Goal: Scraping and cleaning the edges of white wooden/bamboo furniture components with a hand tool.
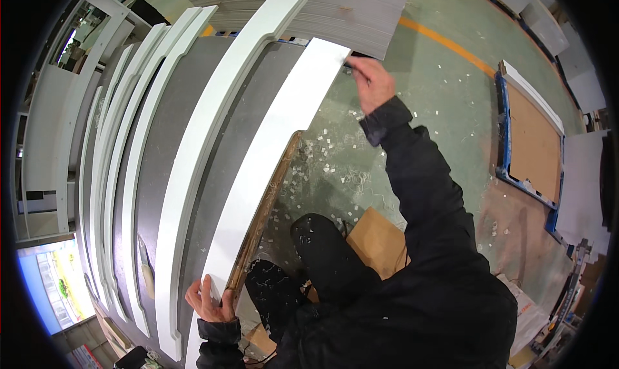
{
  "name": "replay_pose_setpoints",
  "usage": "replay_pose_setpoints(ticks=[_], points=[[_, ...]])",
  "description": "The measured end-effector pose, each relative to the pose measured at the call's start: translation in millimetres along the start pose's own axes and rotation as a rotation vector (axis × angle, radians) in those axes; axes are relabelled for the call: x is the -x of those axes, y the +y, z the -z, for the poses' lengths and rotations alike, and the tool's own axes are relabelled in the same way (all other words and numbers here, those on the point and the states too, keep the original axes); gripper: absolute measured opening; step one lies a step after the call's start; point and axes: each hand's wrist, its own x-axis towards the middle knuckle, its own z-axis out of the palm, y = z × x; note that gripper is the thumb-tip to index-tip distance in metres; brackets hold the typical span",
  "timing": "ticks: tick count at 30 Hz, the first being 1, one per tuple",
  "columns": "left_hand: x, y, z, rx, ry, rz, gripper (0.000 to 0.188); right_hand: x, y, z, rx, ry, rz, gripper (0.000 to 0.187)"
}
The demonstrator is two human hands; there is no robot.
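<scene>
A long white board point(264, 143) with a notched edge lies slanting across the grey tabletop point(206, 156), its near side raw and brown. My left hand point(211, 301) grips this board close to its near end, fingers on the white face and thumb at the edge. At the far right corner of the same board is my right hand point(374, 84), its fingers pinched together against the edge. Whatever sits between those fingertips is too small to make out. Just left of the board lies another white notched board point(200, 124).
Several more white boards point(138, 137) lie farther left, with a thin tool with a pale handle point(147, 272) between them. A stack of grey sheets point(348, 14) stands beyond the table. White scraps point(329, 169) litter the green floor. A blue-edged pallet point(532, 143) lies right; cardboard point(377, 243) is beside my knees.
</scene>
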Motion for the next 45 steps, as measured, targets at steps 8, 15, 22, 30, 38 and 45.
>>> replay_pose_setpoints(ticks=[8, 15, 22, 30, 38, 45], points=[[4.9, -1.6, -2.8, -0.009, -0.002, -0.014, 0.056, -24.2, -4.5, 13.5, -0.002, 0.046, -0.015, 0.026], [-1.0, 3.8, 1.9, -0.036, -0.007, -0.009, 0.057, 12.5, -27.9, 15.3, 0.048, -0.205, 0.062, 0.03], [-2.7, 2.0, -1.3, 0.011, -0.006, -0.004, 0.057, 0.8, -43.2, 17.8, -0.039, -0.198, -0.004, 0.037], [-0.6, 4.1, 2.3, -0.033, -0.005, 0.004, 0.056, 90.0, -119.5, 6.5, -0.125, -0.525, 0.081, 0.034], [-1.5, 3.7, -1.0, -0.003, 0.015, 0.018, 0.055, 82.1, -117.5, -0.9, 0.027, -0.45, 0.149, 0.033], [-2.1, 1.1, -1.6, -0.007, 0.027, -0.026, 0.054, 75.4, -118.8, -0.9, -0.303, -0.347, -0.169, 0.024]])
